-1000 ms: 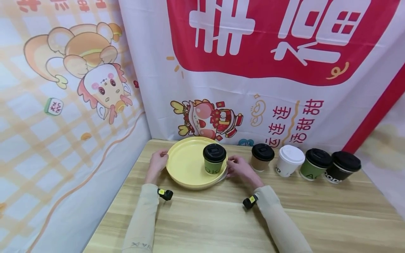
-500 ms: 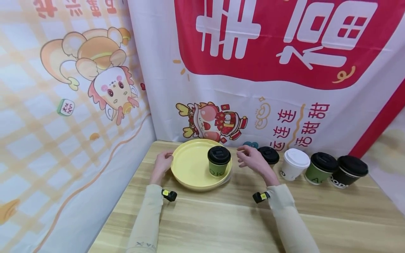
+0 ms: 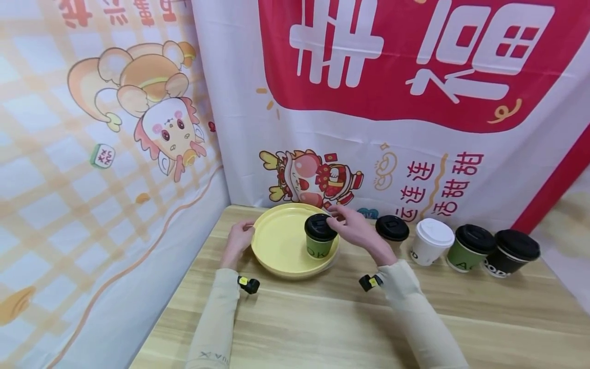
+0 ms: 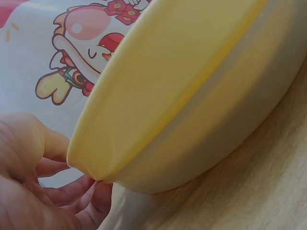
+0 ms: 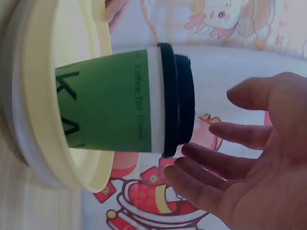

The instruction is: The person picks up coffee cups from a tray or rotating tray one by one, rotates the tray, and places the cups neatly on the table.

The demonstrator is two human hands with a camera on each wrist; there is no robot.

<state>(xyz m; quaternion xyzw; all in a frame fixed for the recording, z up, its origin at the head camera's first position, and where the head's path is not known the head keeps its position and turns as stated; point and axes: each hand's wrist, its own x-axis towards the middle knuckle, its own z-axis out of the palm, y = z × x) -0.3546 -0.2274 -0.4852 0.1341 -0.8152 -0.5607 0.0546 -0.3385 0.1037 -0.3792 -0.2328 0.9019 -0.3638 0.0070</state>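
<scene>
A round yellow tray (image 3: 276, 241) with a raised rim sits on the wooden table, a pale grey-white base (image 5: 24, 139) showing beneath it. On the tray's right side stands a green paper coffee cup (image 3: 318, 247), upright, with a black lid (image 5: 178, 100). My left hand (image 3: 239, 238) grips the tray's left rim; in the left wrist view its fingertips (image 4: 100, 194) are tucked under the edge. My right hand (image 3: 352, 228) is by the cup's lid, fingers spread and loosely bent. The right wrist view shows a gap between thumb and lid, with the fingertips close to the lid's edge.
Right of the tray stands a row of lidded cups: a brown one with a black lid (image 3: 392, 228), a white cup (image 3: 430, 241), a green cup (image 3: 467, 248) and a black cup (image 3: 509, 253). A printed cloth (image 3: 230, 128) hangs behind the table (image 3: 295, 323).
My right hand has let go of the tray's right rim, lifted away to the right, then come back left to the cup's lid. My left hand has stayed at the rim.
</scene>
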